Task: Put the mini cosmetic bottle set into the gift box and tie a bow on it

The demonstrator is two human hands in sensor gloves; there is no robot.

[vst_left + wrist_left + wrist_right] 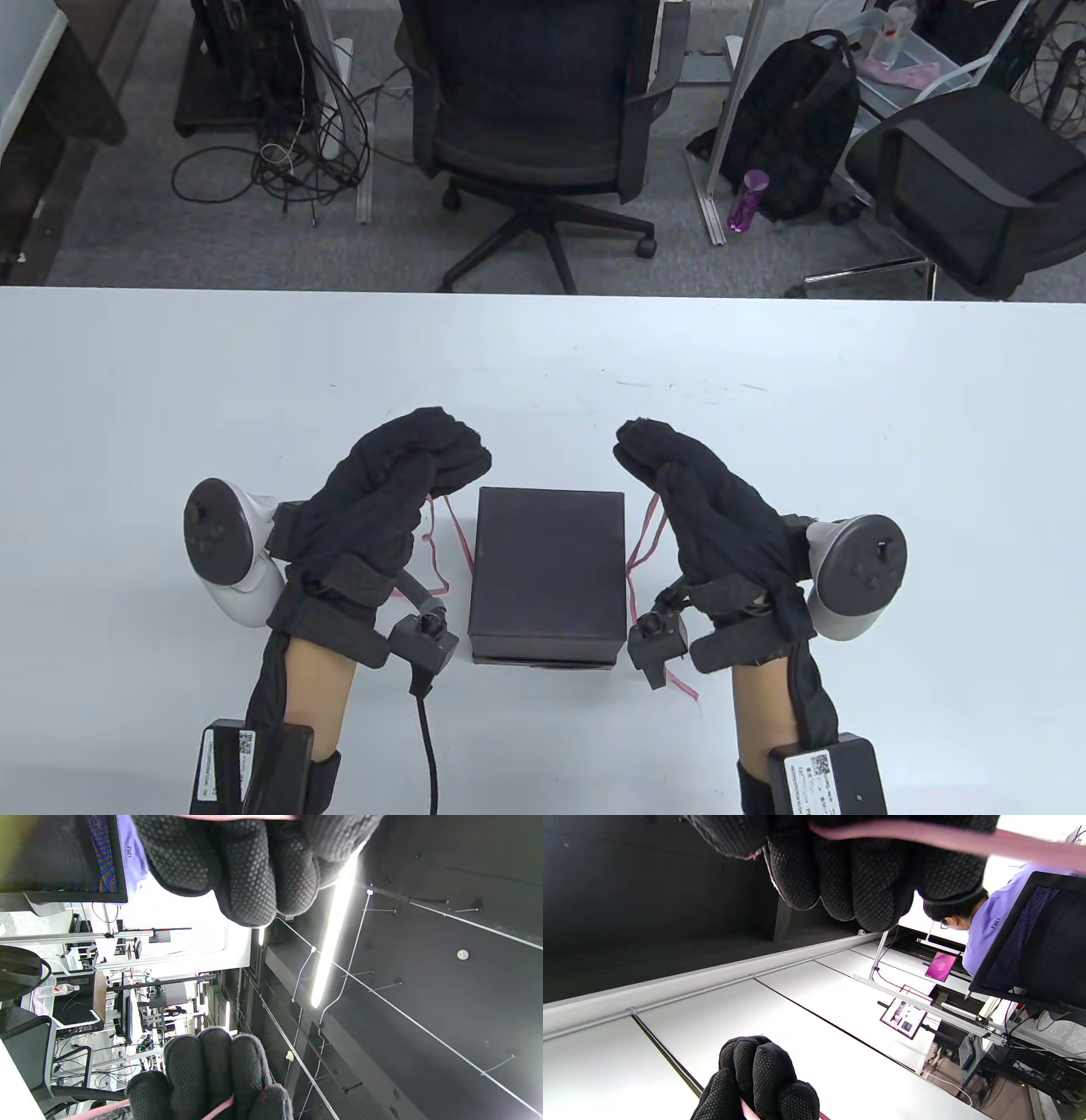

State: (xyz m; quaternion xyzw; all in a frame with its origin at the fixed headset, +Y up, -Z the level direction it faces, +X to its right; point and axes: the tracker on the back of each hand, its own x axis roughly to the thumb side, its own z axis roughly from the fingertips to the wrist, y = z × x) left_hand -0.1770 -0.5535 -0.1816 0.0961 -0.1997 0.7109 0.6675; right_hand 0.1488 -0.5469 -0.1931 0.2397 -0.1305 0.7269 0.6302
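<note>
A closed black gift box (547, 569) sits on the white table (764, 407) between my hands. A thin pink ribbon (437, 552) comes out from under its left side and rises into my left hand (441, 463), whose curled fingers grip it. On the right side the other ribbon end (640, 552) rises into my right hand (649, 454), which is also curled round it. In the left wrist view the ribbon (237, 817) crosses the left hand's fingers (246, 870). In the right wrist view the ribbon (925, 838) crosses the right hand's fingers (861, 870). No bottles are visible.
Beyond the table's far edge stand two office chairs (534, 102), a black backpack (797, 127) and a purple bottle (747, 199) on the floor. A person in a lilac shirt (992, 925) and a dark monitor (1039, 950) show in the right wrist view.
</note>
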